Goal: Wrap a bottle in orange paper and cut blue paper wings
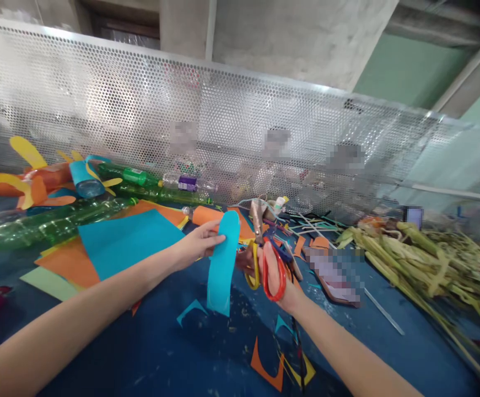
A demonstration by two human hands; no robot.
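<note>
Between the thumb and fingers of my left hand (201, 241) is a blue paper strip (224, 275), upright, with a rounded top end and a straight lower end. My right hand (275, 270) has its fingers through the handles of a pair of scissors (258, 223), one handle red and one yellow. The scissor blades point up and away, just right of the strip and apart from it. A curved blue paper scrap (192, 311) lies on the blue table below the strip. Orange offcuts (268, 370) lie nearer to me.
Blue sheets (128, 242) over orange and pale green paper lie at left, beside green plastic bottles (61, 225). Paper-winged bottle models (37, 184) stand behind. A phone (334, 278) and dried husks (421, 259) lie at right. A perforated metal panel (231, 110) borders the back.
</note>
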